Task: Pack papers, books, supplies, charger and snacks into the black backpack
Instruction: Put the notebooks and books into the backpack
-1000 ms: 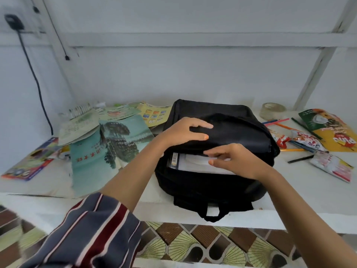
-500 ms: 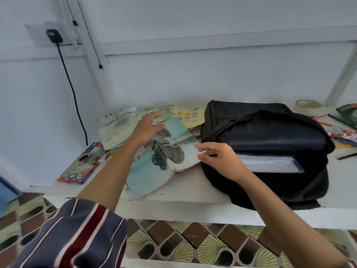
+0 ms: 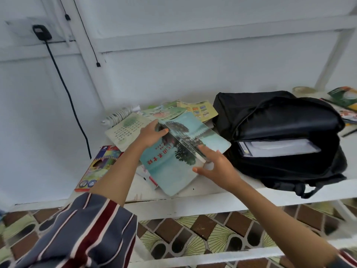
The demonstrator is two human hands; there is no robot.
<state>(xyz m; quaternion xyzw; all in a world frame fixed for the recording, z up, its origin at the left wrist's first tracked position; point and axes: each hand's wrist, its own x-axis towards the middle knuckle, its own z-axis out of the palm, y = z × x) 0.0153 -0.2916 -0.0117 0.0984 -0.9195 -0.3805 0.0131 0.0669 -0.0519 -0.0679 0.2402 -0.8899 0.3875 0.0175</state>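
The black backpack (image 3: pixel 286 120) lies open on the white shelf, with white papers and a book (image 3: pixel 278 147) showing in its mouth. Left of it a teal book (image 3: pixel 170 167) with a tree picture and red characters is tented, spine up. My left hand (image 3: pixel 150 134) grips its far edge. My right hand (image 3: pixel 216 165) has its fingers spread against the book's near right side. Under and behind the book lie more booklets and papers (image 3: pixel 127 130).
A coloured-pencil box (image 3: pixel 98 167) lies at the shelf's left end. A coiled white cable (image 3: pixel 119 115) sits behind the papers. A black charger (image 3: pixel 41 32) is plugged into the wall socket, its cord hanging down. Snack packets (image 3: pixel 343 97) and tape (image 3: pixel 303 90) lie right of the backpack.
Both hands left the backpack and moved left to the teal book. The book went from lying flat and open to lifted at its spine between the hands. The view swung left.
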